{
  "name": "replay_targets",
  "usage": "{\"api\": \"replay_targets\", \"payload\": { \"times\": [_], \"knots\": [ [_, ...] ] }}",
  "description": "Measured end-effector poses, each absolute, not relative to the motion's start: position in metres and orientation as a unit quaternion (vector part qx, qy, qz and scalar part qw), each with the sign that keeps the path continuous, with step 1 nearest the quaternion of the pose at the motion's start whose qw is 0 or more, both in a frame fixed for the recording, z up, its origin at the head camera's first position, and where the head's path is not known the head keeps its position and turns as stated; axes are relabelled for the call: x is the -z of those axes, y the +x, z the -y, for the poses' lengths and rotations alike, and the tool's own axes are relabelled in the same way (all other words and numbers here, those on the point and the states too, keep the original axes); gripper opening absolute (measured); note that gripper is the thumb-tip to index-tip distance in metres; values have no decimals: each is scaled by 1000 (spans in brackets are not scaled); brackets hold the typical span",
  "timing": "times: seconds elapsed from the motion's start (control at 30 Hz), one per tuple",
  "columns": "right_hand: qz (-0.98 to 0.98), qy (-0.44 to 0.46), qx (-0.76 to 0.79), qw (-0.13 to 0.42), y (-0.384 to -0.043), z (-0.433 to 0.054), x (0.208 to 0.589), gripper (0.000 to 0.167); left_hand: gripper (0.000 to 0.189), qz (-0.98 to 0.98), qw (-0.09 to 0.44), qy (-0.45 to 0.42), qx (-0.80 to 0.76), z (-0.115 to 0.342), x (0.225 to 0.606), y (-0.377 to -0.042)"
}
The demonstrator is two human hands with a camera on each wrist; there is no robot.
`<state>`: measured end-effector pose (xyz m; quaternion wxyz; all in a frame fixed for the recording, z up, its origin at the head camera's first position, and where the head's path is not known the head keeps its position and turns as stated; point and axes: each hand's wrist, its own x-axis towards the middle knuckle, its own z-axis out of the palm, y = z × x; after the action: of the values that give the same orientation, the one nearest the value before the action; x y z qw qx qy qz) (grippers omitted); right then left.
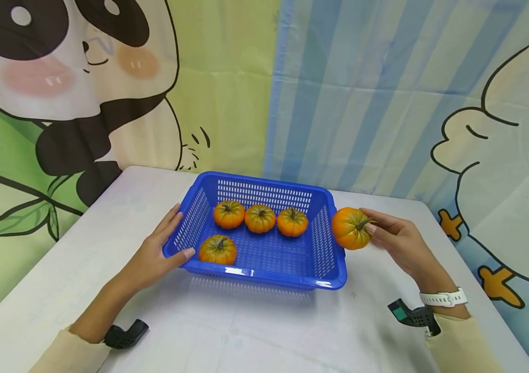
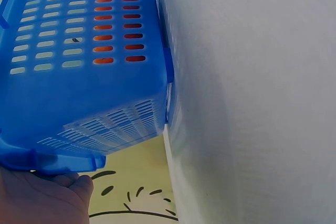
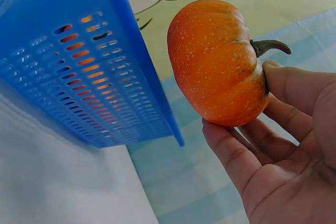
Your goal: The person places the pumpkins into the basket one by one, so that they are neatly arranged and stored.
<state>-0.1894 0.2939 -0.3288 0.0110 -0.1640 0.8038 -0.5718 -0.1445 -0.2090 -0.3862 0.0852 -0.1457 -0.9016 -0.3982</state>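
Observation:
A blue plastic basket (image 1: 264, 272) with slotted walls stands on the table. Inside it are several small orange pumpkins: a row along the back, with one pumpkin (image 1: 292, 223) at the row's right end, and another pumpkin (image 1: 218, 250) at the front left. My left hand (image 1: 159, 255) holds the basket's left rim near the front corner, thumb over the edge and fingers along the outside. Just beyond the right rim, my right hand (image 1: 401, 241) pinches one more pumpkin (image 3: 218, 64) between thumb and fingers. Its dark stem (image 3: 270, 47) points toward the hand.
The white table (image 1: 255, 331) extends on all sides of the basket. Behind it hangs a curtain (image 1: 227, 88) printed with cartoon animals and stripes. Both wrists carry black camera mounts, and a white band (image 1: 443, 298) circles the right wrist.

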Motion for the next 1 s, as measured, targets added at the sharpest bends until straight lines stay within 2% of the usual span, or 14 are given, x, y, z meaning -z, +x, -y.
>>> {"api": "replay_targets", "payload": {
  "times": [0.57, 1.0],
  "knots": [
    [-821, -188, 535, 63, -211, -251, 313, 50, 88, 901, 86, -144, 400, 209, 388, -144],
    [-818, -209, 530, 75, -223, -229, 301, 47, 88, 903, 86, -144, 395, 210, 387, -146]
  ]
}}
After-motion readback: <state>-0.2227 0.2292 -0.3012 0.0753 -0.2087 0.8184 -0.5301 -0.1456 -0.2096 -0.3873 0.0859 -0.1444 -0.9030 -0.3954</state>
